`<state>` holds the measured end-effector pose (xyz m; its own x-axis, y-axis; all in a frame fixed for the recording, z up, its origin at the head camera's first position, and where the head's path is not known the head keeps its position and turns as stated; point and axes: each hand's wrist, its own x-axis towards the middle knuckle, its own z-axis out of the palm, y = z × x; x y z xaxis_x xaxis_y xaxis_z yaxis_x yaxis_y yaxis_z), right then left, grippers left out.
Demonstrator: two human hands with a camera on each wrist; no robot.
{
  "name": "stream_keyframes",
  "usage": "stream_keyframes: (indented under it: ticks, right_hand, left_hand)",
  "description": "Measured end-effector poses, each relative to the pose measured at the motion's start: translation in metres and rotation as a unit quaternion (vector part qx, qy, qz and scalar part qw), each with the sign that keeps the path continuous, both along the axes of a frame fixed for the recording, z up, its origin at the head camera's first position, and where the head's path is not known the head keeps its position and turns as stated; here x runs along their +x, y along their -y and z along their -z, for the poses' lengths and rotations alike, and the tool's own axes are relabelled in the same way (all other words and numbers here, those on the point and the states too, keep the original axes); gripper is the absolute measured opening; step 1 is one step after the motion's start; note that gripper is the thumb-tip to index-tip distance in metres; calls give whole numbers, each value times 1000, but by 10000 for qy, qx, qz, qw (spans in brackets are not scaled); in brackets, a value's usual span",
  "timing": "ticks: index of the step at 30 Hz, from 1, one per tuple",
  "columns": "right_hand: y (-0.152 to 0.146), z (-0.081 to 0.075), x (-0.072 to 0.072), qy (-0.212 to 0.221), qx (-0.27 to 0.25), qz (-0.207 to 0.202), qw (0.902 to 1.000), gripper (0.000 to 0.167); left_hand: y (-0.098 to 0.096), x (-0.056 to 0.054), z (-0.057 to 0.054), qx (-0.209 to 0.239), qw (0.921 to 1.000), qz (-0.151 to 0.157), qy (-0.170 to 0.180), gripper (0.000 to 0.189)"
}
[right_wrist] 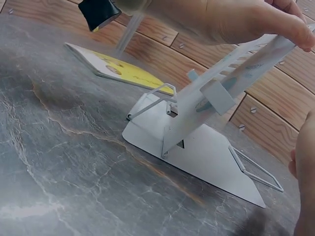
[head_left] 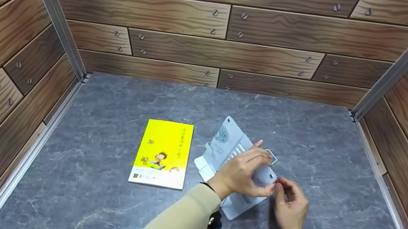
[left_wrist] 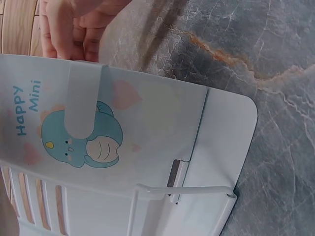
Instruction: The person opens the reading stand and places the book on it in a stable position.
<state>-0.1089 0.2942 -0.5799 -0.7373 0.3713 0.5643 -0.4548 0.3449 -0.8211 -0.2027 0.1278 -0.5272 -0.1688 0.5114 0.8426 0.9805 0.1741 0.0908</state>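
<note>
A white metal book stand [head_left: 215, 150] stands unfolded on the table, its panel tilted up from a flat base [right_wrist: 211, 155]. In the left wrist view its panel [left_wrist: 162, 108] carries a blue dinosaur, the words "Happy Mini" and a white tab [left_wrist: 82, 105]. My left hand [head_left: 244, 170] reaches across the stand and grips the panel's upper part, thumb near its right corner. At that corner my right hand [head_left: 293, 205] pinches the edge between thumb and finger; the exact contact is hard to see. Wire loops [right_wrist: 258, 172] jut from the base.
A yellow book [head_left: 164, 137] with a cartoon child on its cover lies flat left of the stand. The grey marble-patterned table [head_left: 87, 203] is bounded by wood-patterned walls [head_left: 182, 47] at the back and sides, with metal rails along the corners.
</note>
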Motion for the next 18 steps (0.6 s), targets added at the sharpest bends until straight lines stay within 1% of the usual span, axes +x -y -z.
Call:
stream_keyframes:
  ticks: [3, 5, 8, 11, 13, 15, 18]
  right_hand:
    - [-4, 10, -3, 106, 42, -141, 9998, 15]
    - [-7, 16, -3, 87, 39, -415, 9991, 17]
    - [-9, 22, -1, -84, 3, -1095, 9940, 26]
    - [-9, 23, 2, -311, -103, -1888, 9815, 33]
    - [-8, 23, 3, -411, -96, -2225, 9740, 35]
    - [-6, 22, 4, -489, -42, -2385, 9699, 36]
    - [-3, 22, 5, -579, 49, -2499, 9665, 38]
  left_hand:
    - [1, -1, -1, 12, 10000, 43, -14, 47]
    - [1, -1, -1, 16, 10000, 81, -46, 47]
    - [1, -2, -1, 16, 9999, 98, -67, 44]
    - [2, -3, -1, 10, 9999, 163, 1, 42]
    - [2, -3, -1, -10, 9997, 243, 62, 41]
    - [4, -4, -1, -27, 9993, 360, 129, 42]
    - [5, -5, 0, -54, 9986, 500, 189, 42]
